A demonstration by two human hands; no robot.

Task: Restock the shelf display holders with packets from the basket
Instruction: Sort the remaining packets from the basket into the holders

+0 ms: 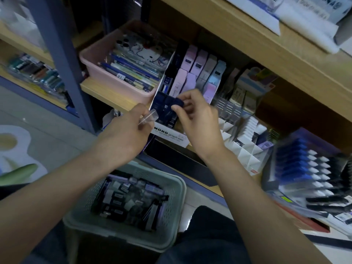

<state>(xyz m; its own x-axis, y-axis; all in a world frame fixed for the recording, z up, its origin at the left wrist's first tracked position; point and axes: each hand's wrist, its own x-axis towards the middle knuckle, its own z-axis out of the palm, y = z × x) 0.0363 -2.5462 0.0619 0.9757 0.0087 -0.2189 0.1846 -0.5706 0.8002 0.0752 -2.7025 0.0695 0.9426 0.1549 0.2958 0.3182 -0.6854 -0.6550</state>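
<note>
I see a white cardboard display holder [171, 137], printed MONO graph, tilted on a wooden shelf [99, 90]. My right hand [198, 121] is over its front. The thumb and fingers are clamped on the top of a dark navy packet [178, 106], at the holder's front row among other navy ones. Just left of the holder, my left hand [123, 134] pinches a small clear plastic piece [147, 118] between curled fingers. Behind the navy row stand pastel packets [191, 56] in lilac, grey and blue. A pink tray [89, 58] crowds the holder's left edge, and a clear rack [228, 109] sits against its right. An upper shelf board [247, 35] hangs low above. Below the holder, a grey-green basket [179, 189] holds loose packets [123, 195].
</note>
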